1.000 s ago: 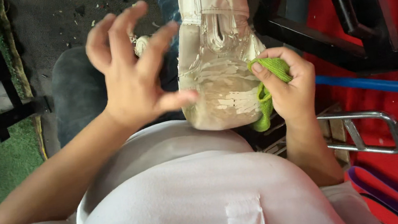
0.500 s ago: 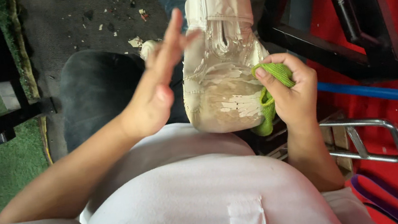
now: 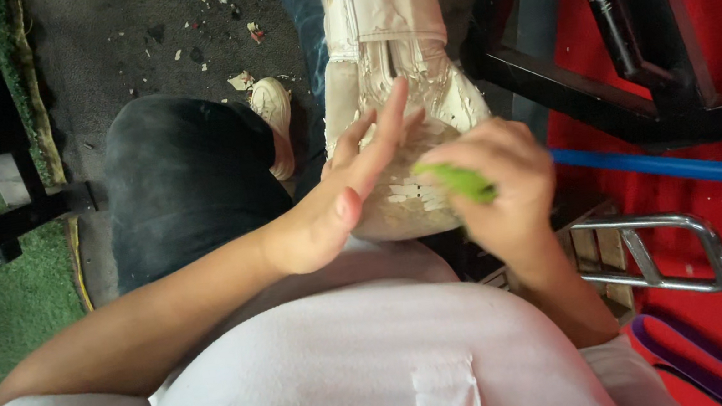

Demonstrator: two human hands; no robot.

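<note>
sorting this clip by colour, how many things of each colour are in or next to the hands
white: 1, the cracked boxing glove that the left hand rests on
green: 1, the small green object gripped in the right hand
blue: 1, the bar
silver: 1, the metal handle
total: 4

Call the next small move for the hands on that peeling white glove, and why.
Probably draw the green piece in the right hand down across the cracked patch of the white boxing glove, with the left hand pressed flat to steady it. The glove's covering is flaking there, the green piece sits right at the patch, and white flakes lie on the floor.
</note>
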